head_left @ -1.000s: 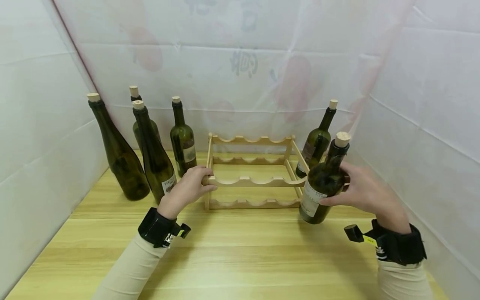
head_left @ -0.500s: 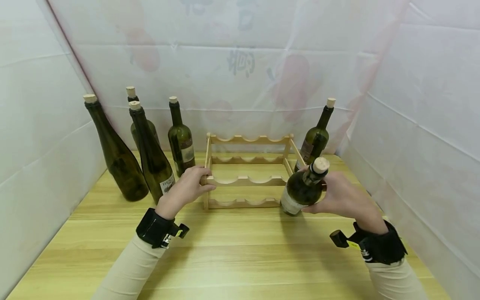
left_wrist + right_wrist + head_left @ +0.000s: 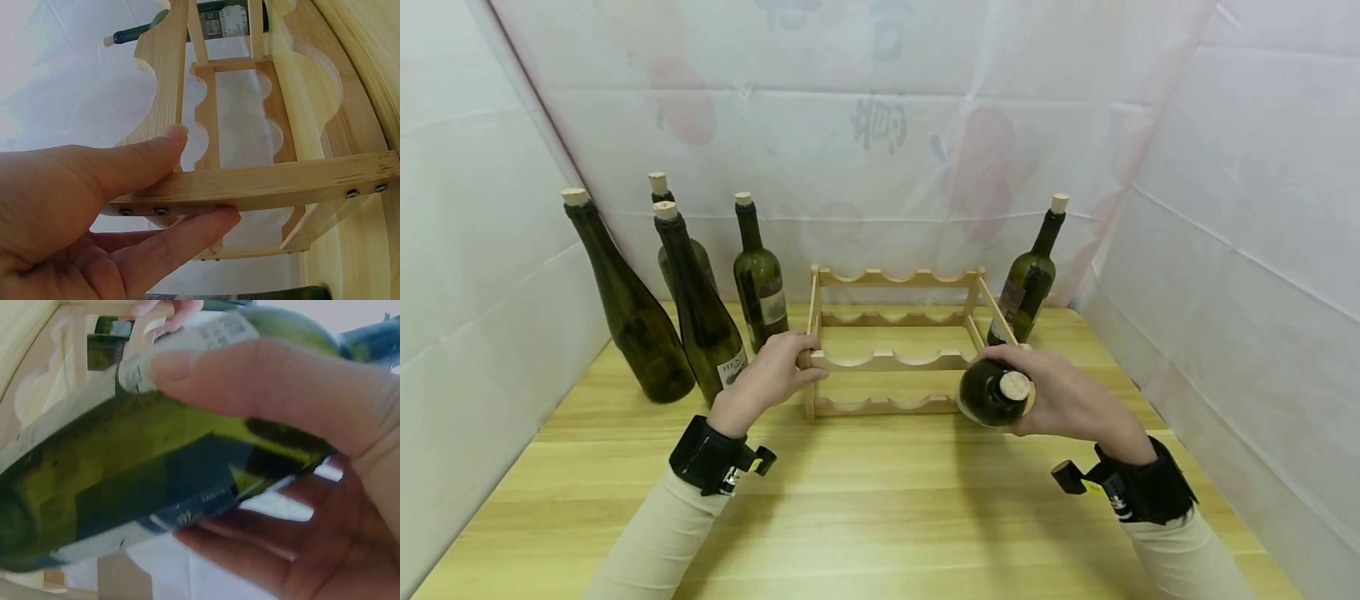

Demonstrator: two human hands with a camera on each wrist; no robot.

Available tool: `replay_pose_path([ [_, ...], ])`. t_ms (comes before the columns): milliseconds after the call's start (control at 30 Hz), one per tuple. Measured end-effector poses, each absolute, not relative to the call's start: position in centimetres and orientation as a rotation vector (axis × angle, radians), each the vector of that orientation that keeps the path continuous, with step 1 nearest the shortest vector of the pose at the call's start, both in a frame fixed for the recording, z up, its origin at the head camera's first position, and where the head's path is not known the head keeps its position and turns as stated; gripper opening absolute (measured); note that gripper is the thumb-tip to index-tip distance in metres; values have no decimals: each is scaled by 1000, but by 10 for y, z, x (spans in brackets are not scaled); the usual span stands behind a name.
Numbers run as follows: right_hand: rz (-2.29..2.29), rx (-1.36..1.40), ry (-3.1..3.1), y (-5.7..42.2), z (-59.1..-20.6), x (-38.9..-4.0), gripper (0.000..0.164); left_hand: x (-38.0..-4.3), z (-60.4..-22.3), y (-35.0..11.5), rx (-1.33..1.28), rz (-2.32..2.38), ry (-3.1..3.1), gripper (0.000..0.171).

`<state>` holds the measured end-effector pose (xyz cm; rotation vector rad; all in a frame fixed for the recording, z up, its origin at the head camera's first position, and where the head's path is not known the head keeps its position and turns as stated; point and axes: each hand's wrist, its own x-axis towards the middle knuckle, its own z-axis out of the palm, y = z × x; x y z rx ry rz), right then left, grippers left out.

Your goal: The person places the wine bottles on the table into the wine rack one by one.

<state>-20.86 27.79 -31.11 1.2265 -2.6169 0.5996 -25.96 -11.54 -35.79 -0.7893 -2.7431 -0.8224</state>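
Note:
A two-tier wooden wine rack (image 3: pixel 886 362) with scalloped rails stands in the middle of the table. My left hand (image 3: pixel 769 377) pinches its front left upper corner, thumb (image 3: pixel 147 159) on one side of the bar and fingers on the other. My right hand (image 3: pixel 1067 398) grips a dark green wine bottle (image 3: pixel 988 393) round its body, at the rack's front right end. The bottle's cork (image 3: pixel 1015 386) points toward the head camera, its base toward the rack. In the right wrist view the labelled bottle (image 3: pixel 156 444) lies slanted between thumb and fingers.
Several corked bottles stand left of the rack, among them a tall one (image 3: pixel 632 308), a labelled one (image 3: pixel 703 312) and a shorter one (image 3: pixel 762 287). Another bottle (image 3: pixel 1028 279) stands behind the rack's right end. White sheeting (image 3: pixel 880 167) encloses the wooden table (image 3: pixel 850 508).
My right hand has carried the bottle leftward to the rack's right end and tipped it from near upright until its cork faces the head camera. The left hand has kept hold of the rack.

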Motion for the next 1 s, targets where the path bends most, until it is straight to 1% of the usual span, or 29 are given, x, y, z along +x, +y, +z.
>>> replay_pose_path([
  [200,571,1348,-2584,275,-312,-210,88,-259,-356,-117,-787,-846,-2750,16],
  [400,444,1408,-2547,268,-316,-206,76,-259,-357,-119,-778,-874,-2754,16],
  [500,378,1410,-2541,264,-318,-205,81,-260,-357,-120,-779,-879,-2749,15],
  [633,299,1465,-2515,261,-323,-207,91,-260,-357,-120,-788,-873,-2748,16],
  [700,301,1506,-2493,259,-326,-208,92,-260,-356,-121,-795,-872,-2748,17],
  [800,319,1539,-2469,255,-330,-210,90,-261,-356,-122,-798,-870,-2740,18],
  [1000,284,1526,-2445,248,-342,-214,77,-265,-357,-125,-790,-879,-2750,21],
])
